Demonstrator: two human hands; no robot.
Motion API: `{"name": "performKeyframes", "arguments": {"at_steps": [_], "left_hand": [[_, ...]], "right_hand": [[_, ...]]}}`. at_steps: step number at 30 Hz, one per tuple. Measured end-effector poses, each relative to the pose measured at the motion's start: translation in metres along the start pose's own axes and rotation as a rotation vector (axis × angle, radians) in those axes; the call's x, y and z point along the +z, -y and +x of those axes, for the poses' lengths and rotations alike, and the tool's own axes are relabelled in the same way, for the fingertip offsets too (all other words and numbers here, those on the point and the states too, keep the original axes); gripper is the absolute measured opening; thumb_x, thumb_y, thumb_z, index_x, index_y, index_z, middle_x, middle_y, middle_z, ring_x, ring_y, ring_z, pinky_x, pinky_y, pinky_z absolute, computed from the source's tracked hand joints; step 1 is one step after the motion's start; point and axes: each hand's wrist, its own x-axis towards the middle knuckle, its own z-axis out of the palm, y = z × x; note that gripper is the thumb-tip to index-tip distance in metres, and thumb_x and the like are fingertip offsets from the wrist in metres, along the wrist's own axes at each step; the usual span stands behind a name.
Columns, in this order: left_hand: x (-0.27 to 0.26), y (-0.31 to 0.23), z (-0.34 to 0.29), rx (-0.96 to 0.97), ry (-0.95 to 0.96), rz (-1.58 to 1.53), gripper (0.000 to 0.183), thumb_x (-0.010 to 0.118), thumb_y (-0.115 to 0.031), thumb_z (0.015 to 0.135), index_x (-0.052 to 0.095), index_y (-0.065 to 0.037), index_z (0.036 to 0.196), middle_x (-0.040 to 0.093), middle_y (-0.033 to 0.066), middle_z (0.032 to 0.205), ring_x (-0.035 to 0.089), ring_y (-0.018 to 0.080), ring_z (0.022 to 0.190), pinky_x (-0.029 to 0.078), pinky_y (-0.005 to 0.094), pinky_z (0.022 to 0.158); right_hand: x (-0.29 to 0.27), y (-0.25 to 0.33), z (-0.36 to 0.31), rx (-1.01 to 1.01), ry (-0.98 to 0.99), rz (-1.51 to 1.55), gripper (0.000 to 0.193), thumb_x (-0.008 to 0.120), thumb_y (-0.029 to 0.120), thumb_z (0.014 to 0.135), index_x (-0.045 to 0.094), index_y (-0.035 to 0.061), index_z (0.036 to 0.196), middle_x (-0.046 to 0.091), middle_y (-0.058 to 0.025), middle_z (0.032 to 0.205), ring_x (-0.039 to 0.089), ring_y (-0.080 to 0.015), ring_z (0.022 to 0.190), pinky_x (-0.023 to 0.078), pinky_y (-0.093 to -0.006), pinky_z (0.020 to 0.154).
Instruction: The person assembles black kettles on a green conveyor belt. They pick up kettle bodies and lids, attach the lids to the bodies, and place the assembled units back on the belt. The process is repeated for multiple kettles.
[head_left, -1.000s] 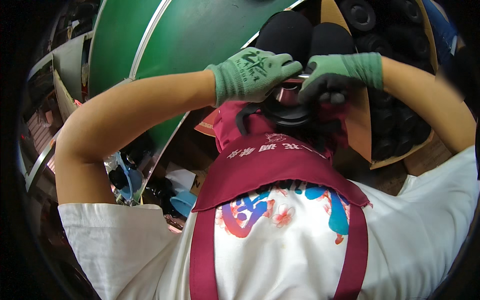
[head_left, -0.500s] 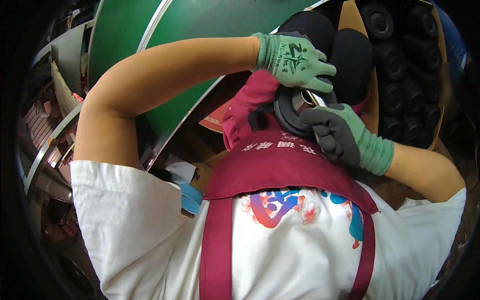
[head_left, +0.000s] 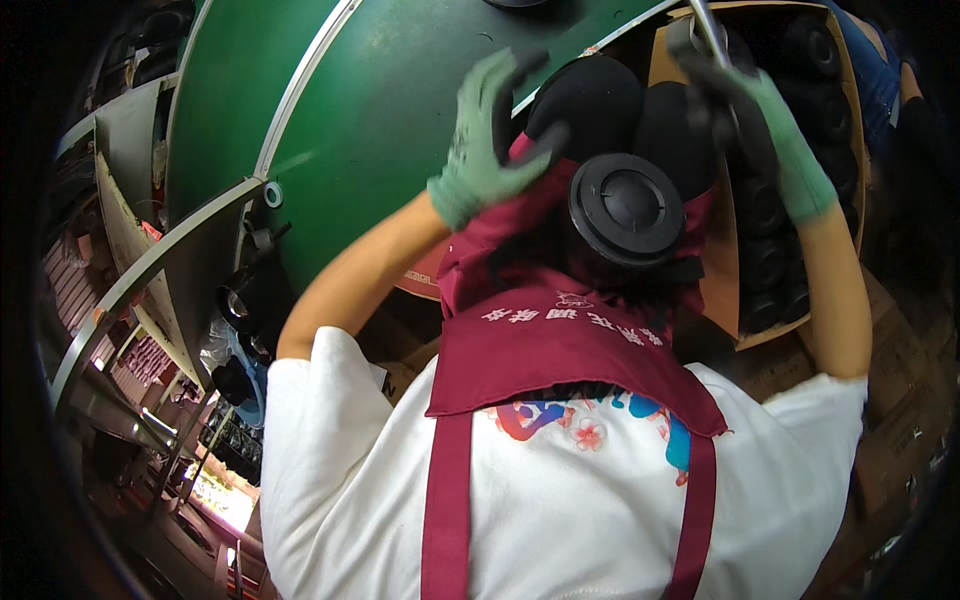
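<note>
A round black part with a raised centre and a ringed rim (head_left: pixel 628 210) rests on my lap, over the maroon apron (head_left: pixel 560 345). Neither hand touches it. To its upper left, my left hand (head_left: pixel 492 140), in a green and dark grey glove, hangs in the air beside the green table with thumb and fingers spread and nothing in them. My right hand (head_left: pixel 750 115), gloved alike and blurred, is raised over the cardboard box at the right. Its fingers are closed round a shiny metal rod (head_left: pixel 709 32), whose upper end runs out of the picture.
The green table (head_left: pixel 350 140) has a pale metal edge. A dark round object (head_left: pixel 516 3) lies at its far side. At the right, a cardboard box (head_left: pixel 728 285) holds several black round parts (head_left: pixel 808 48). Blue cloth (head_left: pixel 868 75), seemingly another person's, shows beyond. Curved metal rail (head_left: pixel 150 260) at left.
My right hand has lifted away up and right with the metal rod, off the black part. The left hand has let go of the part, moved left and spread its fingers.
</note>
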Motion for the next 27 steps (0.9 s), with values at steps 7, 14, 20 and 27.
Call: {"name": "performKeyframes", "arguments": {"at_steps": [7, 14, 20, 27], "left_hand": [[0.041, -0.048, -0.035, 0.012, 0.296, -0.202, 0.114, 0.096, -0.049, 0.057, 0.046, -0.005, 0.15, 0.035, 0.0228, 0.16, 0.03, 0.044, 0.151, 0.026, 0.0539, 0.123], [0.063, -0.05, -0.046, 0.064, 0.084, -0.237, 0.095, 0.099, -0.043, 0.053, 0.056, -0.006, 0.13, 0.051, 0.0207, 0.145, 0.042, 0.0495, 0.141, 0.038, 0.0583, 0.116], [0.033, -0.071, -0.098, 0.449, 0.066, -0.185, 0.042, 0.08, -0.022, 0.078, 0.066, -0.01, 0.115, 0.059, 0.0157, 0.136, 0.049, 0.0494, 0.136, 0.04, 0.067, 0.112], [0.03, -0.093, -0.142, 0.463, 0.213, -0.087, 0.037, 0.068, -0.025, 0.081, 0.069, -0.02, 0.118, 0.062, 0.013, 0.139, 0.05, 0.0493, 0.136, 0.038, 0.0732, 0.11]], "right_hand": [[0.003, -0.047, 0.226, 0.009, -0.074, 0.432, 0.021, 0.07, 0.032, 0.097, 0.065, 0.0124, 0.099, 0.072, -0.0074, 0.086, 0.068, -0.0161, 0.057, 0.047, -0.0271, 0.043], [0.014, -0.038, 0.142, -0.187, -0.143, -0.136, 0.042, 0.074, 0.046, 0.094, 0.068, 0.0097, 0.114, 0.064, -0.0036, 0.075, 0.063, -0.0183, 0.065, 0.051, -0.0324, 0.054], [0.045, -0.07, -0.073, -0.327, 0.061, 0.61, 0.042, 0.062, 0.023, 0.103, 0.059, 0.0006, 0.139, 0.067, -0.0104, 0.13, 0.063, -0.0161, 0.121, 0.047, -0.0298, 0.105], [0.129, -0.092, -0.177, -0.39, 0.036, 0.301, 0.064, 0.073, 0.011, 0.092, 0.047, -0.0008, 0.149, 0.055, -0.0146, 0.148, 0.054, -0.0245, 0.136, 0.042, -0.0381, 0.115]]}}
